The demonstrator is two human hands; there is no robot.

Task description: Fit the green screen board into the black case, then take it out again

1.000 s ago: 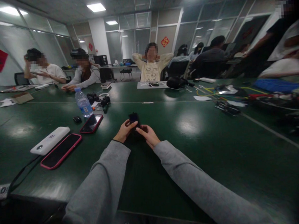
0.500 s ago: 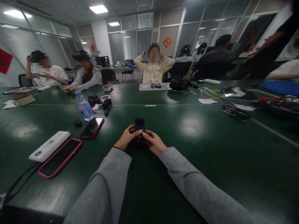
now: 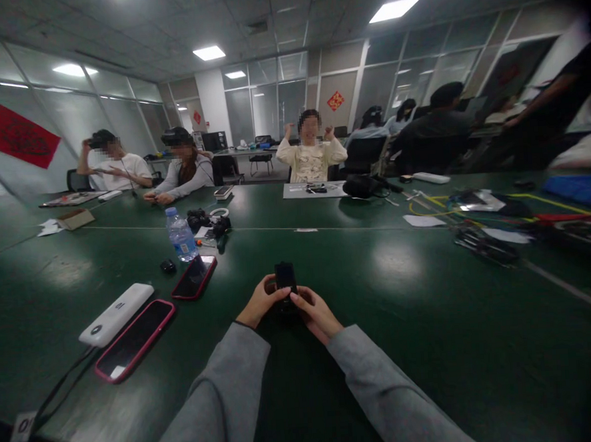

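Between both hands, just over the dark green table (image 3: 393, 348), is a small black device with a dark screen (image 3: 285, 277). My left hand (image 3: 264, 299) grips its left side, thumb across the front below the screen. Closed on the right side is my right hand (image 3: 319, 313), its thumb tip meeting the left thumb near the lower front. The fingers behind the device are mostly hidden. Left of my hands lie a red-edged phone (image 3: 195, 278), a longer pink-cased phone (image 3: 136, 340) and a white power bank (image 3: 117, 314) with a black strap.
A water bottle (image 3: 181, 236) stands at the left beside a small black case (image 3: 168, 266) and black gear (image 3: 220, 224). Cables (image 3: 439, 205) and black parts (image 3: 486, 244) spread over the right side. Several people sit around; one person (image 3: 315, 154) faces me across the table.
My view has tilted up, so the table and hands appear lower and slightly right. My hands keep hold of the device. The person opposite has moved their hands outward from their head.
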